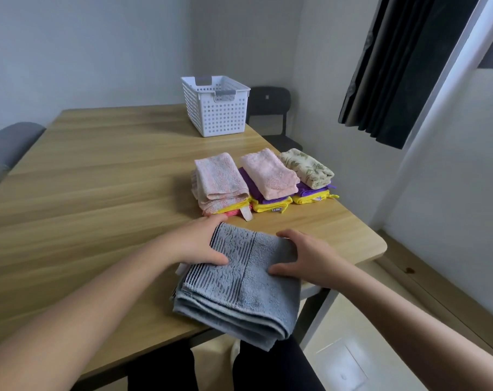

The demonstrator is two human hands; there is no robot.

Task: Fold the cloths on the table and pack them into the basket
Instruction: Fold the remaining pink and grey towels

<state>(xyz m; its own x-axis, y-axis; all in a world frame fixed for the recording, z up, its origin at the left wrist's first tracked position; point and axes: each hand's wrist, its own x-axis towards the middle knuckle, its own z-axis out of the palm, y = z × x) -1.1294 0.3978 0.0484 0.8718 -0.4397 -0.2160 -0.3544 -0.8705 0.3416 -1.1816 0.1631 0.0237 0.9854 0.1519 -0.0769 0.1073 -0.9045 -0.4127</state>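
Left grip (200, 244) and right grip (310, 258) each pinch a side of the folded grey-blue terry towel (239, 292) on the wooden desk (98, 179), thumbs on top.

**No lettering legible**

A white tag (245, 214) hangs from the coral cloth (228, 213), a dark tag (276, 210) sits on the middle yellow cloth (263, 207), and a pale tag (318, 197) on the right yellow cloth (303, 200). All are too small to read.
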